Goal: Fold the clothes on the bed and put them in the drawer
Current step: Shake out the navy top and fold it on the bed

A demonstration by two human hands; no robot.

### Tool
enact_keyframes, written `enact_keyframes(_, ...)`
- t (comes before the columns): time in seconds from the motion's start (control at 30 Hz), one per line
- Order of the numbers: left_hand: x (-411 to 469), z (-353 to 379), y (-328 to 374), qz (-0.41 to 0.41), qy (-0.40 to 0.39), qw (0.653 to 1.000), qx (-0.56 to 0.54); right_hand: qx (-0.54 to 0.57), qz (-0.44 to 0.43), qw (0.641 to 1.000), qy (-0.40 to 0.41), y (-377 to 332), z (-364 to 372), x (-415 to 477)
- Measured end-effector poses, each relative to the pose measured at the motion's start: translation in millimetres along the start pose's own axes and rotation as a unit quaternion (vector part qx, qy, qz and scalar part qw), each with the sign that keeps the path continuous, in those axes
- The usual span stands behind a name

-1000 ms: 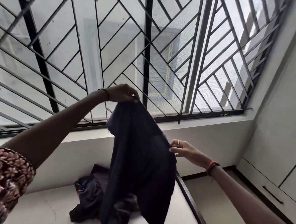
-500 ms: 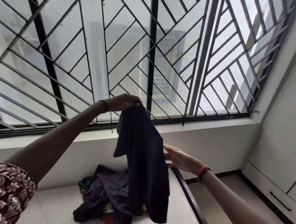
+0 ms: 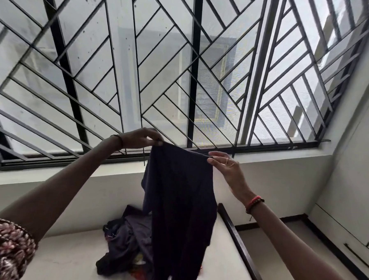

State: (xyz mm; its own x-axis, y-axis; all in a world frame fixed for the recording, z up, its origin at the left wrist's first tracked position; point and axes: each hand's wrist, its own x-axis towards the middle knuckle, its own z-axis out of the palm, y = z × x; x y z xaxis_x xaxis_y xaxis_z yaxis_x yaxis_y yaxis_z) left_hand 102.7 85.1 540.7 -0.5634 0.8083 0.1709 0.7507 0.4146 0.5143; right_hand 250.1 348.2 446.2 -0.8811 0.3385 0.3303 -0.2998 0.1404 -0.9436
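A dark navy garment hangs in the air above the bed, stretched along its top edge. My left hand pinches its upper left corner. My right hand pinches the upper right corner, a ring on one finger. Behind and below the garment, a heap of dark clothes with a bit of red and yellow fabric lies on the pale bed. The garment's lower end hides part of that heap.
A large window with a black diagonal grille fills the wall behind. The bed's dark wooden side rail runs along the right. White cabinet drawers with a dark handle stand at the far right, beyond a strip of floor.
My right hand has risen from the garment's middle edge to its top edge and pinched it. The garment is now spread wide between both hands instead of dangling from the left alone.
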Motion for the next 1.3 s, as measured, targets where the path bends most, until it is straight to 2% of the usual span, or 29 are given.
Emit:
enact_keyframes(0.17, -3, 20, -13, -0.074, -0.035, 0.996, -0.015, -0.030, -0.020, 0.999, -0.030, -14, 13, -1)
enact_keyframes(0.27, -6, 45, -5, -0.108, 0.032, 0.991, -0.078, -0.038, -0.031, 0.998, -0.029, -15, 18, -1)
enact_keyframes(0.37, -9, 66, 6, -0.072, 0.104, 0.978, -0.165, 0.002, -0.024, 1.000, 0.006, -16, 20, 0)
enact_keyframes(0.43, -9, 72, 16, -0.055, 0.087, 0.976, -0.194, 0.020, -0.025, 0.999, 0.021, -18, 21, 2)
enact_keyframes(0.57, -1, 80, 24, -0.006, 0.023, 0.994, -0.105, 0.030, -0.029, 0.999, 0.019, -19, 24, 3)
enact_keyframes(0.63, 1, 87, 27, 0.002, 0.012, 0.991, -0.132, 0.035, -0.032, 0.999, 0.015, -20, 26, 2)
enact_keyframes(0.77, 6, 99, 40, -0.019, 0.046, 0.967, -0.250, 0.043, -0.039, 0.998, 0.012, -21, 32, 2)
enact_keyframes(0.83, 11, 104, 47, -0.028, 0.065, 0.965, -0.253, 0.037, -0.042, 0.998, 0.007, -21, 34, 1)
enact_keyframes(0.9, 17, 104, 52, 0.000, 0.088, 0.971, -0.223, 0.036, -0.037, 0.999, -0.004, -21, 32, 1)
enact_keyframes(1.03, 23, 89, 62, 0.049, 0.105, 0.982, -0.147, 0.046, -0.012, 0.997, -0.063, -21, 24, -2)
enact_keyframes(1.1, 26, 82, 66, 0.055, 0.109, 0.987, -0.109, 0.029, 0.033, 0.993, -0.113, -14, 19, -7)
enact_keyframes(1.17, 29, 75, 68, 0.058, 0.125, 0.987, -0.084, -0.012, 0.089, 0.982, -0.164, -2, 10, -13)
enact_keyframes(1.3, 29, 54, 69, 0.064, 0.176, 0.978, -0.094, -0.134, 0.120, 0.950, -0.254, 28, -13, -24)
